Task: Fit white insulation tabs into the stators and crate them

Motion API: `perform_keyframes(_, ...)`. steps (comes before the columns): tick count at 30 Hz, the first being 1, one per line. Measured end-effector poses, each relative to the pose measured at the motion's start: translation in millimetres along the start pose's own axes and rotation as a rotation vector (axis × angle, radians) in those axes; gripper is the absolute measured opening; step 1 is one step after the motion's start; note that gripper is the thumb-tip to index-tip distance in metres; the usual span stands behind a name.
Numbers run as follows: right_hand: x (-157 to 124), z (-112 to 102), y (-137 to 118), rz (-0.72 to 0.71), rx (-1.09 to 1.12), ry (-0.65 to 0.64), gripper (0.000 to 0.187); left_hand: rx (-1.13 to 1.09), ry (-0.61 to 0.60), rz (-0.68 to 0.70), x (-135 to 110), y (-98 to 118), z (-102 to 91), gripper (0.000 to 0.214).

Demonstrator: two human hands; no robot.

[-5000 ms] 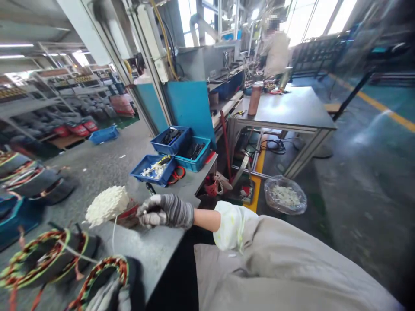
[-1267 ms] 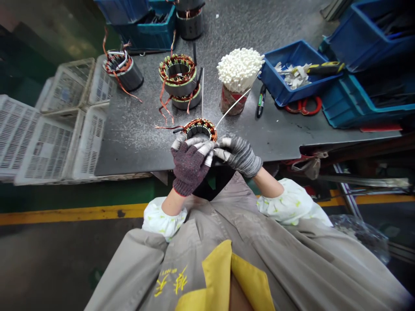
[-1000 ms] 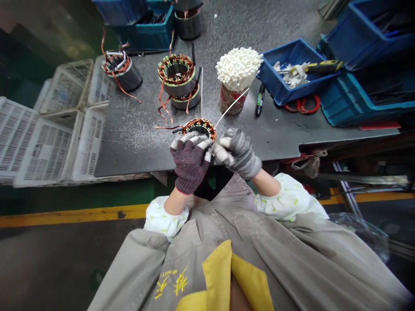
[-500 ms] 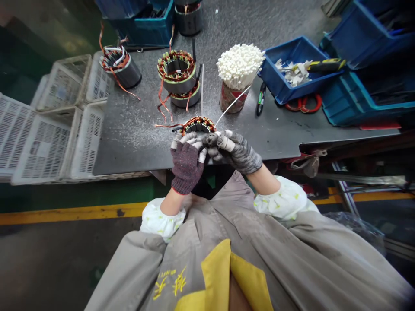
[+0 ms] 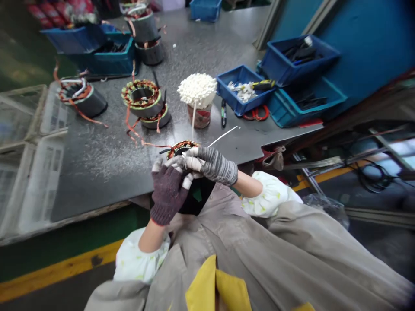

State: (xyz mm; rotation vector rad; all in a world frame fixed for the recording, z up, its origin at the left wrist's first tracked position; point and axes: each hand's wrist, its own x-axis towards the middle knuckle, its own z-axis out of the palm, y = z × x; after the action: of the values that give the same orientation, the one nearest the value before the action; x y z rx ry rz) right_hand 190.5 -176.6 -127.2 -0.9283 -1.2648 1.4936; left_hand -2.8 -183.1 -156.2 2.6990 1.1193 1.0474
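Observation:
A motor stator (image 5: 180,148) with copper windings sits at the near edge of the grey table (image 5: 103,160). My left hand (image 5: 167,185), in a dark maroon glove, is closed around its near side. My right hand (image 5: 209,162), in a grey striped glove, pinches a white cable tie (image 5: 223,136) at the stator's rim; the tie's free end sticks out up and to the right. Behind stands a red cup (image 5: 199,116) packed with white cable ties (image 5: 197,87).
More wound stators (image 5: 142,96) (image 5: 81,95) lie on the table's left and back. Blue bins (image 5: 241,88) (image 5: 300,56) with tools and clippings, red scissors (image 5: 256,114) and a pen (image 5: 223,113) sit at the right. White crates (image 5: 22,142) stand left of the table.
Five seconds ago my right hand was at the cup of ties. Since then both hands have worked at the stator; over the last half second the view swung and the tie's tail now points right.

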Motion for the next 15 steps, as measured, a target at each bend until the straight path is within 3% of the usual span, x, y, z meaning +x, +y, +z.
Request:
perform_keyframes(2,-9.2,-25.1,-5.6,-0.042,-0.075,0.02,0.052,0.037,0.054,-0.049,4.9,6.3,2.0,0.014)
perform_keyframes(4,-20.1,-66.3,-14.7,-0.058,-0.238,0.15,0.048,0.038,0.082,-0.07,9.6,8.3,3.9,0.01)
perform_keyframes(8,-16.9,-170.5,-36.0,0.076,-0.803,0.644,0.03,-0.017,0.063,-0.056,15.9,-7.9,3.0,0.013)
perform_keyframes(10,0.7,-213.5,-40.2,0.192,-1.075,0.857,0.039,-0.042,0.059,-0.037,17.4,-21.0,0.1,0.013)
perform_keyframes(12,21.6,-241.6,-37.9,0.234,-1.188,0.93,0.05,-0.055,0.052,-0.019,18.3,-31.2,-3.5,0.013)
perform_keyframes(15,44.2,-259.8,-28.5,0.158,-1.18,0.911,0.059,-0.048,0.039,-0.024,18.7,-37.2,-8.4,0.013)
